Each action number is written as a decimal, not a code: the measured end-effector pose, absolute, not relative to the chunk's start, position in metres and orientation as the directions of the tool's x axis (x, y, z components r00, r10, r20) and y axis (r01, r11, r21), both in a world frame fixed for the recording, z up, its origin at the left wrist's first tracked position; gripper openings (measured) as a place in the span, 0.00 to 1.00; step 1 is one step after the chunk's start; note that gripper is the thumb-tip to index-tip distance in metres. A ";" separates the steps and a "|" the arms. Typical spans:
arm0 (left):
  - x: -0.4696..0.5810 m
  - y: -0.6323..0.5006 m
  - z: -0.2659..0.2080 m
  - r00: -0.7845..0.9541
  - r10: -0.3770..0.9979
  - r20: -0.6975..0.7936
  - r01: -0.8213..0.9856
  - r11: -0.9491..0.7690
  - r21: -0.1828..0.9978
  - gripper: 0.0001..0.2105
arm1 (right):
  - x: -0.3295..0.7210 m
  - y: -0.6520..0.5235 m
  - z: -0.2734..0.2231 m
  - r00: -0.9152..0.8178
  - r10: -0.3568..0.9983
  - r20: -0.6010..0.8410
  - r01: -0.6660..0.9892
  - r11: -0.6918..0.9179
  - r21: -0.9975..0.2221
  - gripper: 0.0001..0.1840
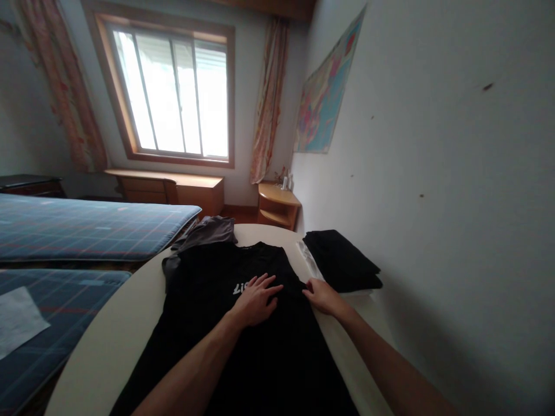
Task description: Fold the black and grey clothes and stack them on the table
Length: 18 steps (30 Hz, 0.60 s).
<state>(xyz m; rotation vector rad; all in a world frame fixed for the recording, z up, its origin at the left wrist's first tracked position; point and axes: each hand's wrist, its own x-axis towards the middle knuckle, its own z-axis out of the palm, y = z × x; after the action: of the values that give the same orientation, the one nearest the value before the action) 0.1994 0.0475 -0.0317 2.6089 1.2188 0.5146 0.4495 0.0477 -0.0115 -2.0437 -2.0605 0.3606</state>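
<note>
In the head view, I see a black T-shirt point(277, 352) which lies front side up on the pale table point(97, 341), with its collar at the far end. The left hand point(255, 303) rests on the chest of this T-shirt, palm down, with the fingers spread, and partly covers the white print point(237, 289). The right hand point(321, 297) is at the right border of the T-shirt, where its fingers are bent and seem to pinch the cloth.

As I judge, the spreading is mostly done: the body of the T-shirt looks rather flat, and no fold crosses it. The folding is not yet made. To the right of the T-shirt there is a neat stack of dark cloth point(340, 260), already folded, with something white under it. Beyond its left shoulder lies a grey garment point(212, 231), loose and rumpled.

About the edges: left of the T-shirt, a bare band of table runs to the curved rim, and past that is a mattress point(78, 306). On the right the room is tighter, because the stack and then the wall point(433, 231) stand there. The hem of the T-shirt I cannot see.
</note>
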 end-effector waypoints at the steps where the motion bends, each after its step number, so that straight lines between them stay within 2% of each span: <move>1: 0.199 0.048 -0.033 0.592 0.776 0.218 0.700 -0.629 0.338 0.22 | 0.449 0.045 -0.012 0.000 1.000 -0.001 0.940 0.000 -0.340 0.11; 7: 0.203 0.049 -0.034 0.614 0.739 0.277 0.693 -0.673 0.260 0.21 | 0.446 0.031 -0.013 0.040 0.995 0.089 0.864 0.010 -0.503 0.15; 12: 0.219 0.025 -0.016 0.673 0.659 0.337 0.669 -0.736 0.103 0.19 | 0.448 0.020 -0.016 0.030 0.999 0.039 0.866 -0.006 -0.501 0.17; 15: 0.229 -0.010 -0.006 0.814 0.489 0.314 0.470 -0.872 0.138 0.20 | 0.448 0.018 -0.019 0.029 0.997 0.066 0.860 0.008 -0.510 0.14; 18: 0.234 -0.047 -0.004 0.920 0.338 0.198 0.282 -0.922 0.264 0.27 | 0.448 0.018 -0.019 0.070 0.993 0.099 0.825 -0.002 -0.565 0.17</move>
<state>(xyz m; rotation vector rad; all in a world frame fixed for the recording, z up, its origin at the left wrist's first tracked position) 0.2338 -0.0473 -0.0038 2.8497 0.4666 0.3540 0.4484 0.0182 -0.0191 -1.8723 -1.7995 0.4572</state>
